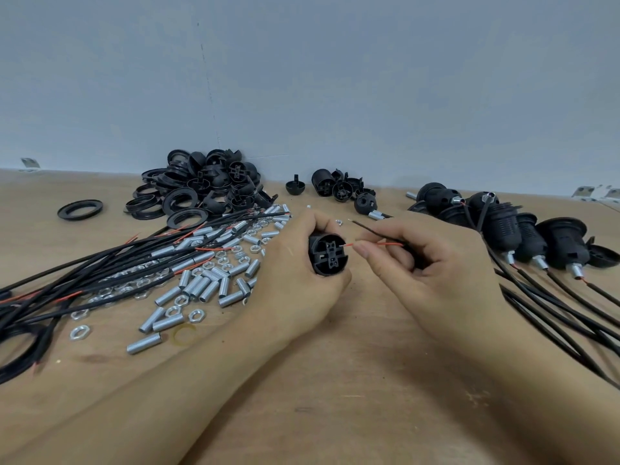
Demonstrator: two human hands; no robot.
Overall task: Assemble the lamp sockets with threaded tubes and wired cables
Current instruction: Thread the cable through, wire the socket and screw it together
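– Where does the view sit?
– 1 head camera, looking forward and down, close over the left hand [295, 263] and right hand [432, 263].
– Beyond the fingers?
– The wooden table [335, 380], then a grey wall [335, 78].

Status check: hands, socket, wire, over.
Left hand grips socket body. Right hand pinches red wire, tip at the socket's terminal. Black wire sticks up clear. Nothing blocking.

Plain grey-blue wall [369, 78], wooden worktop [335, 397] against it
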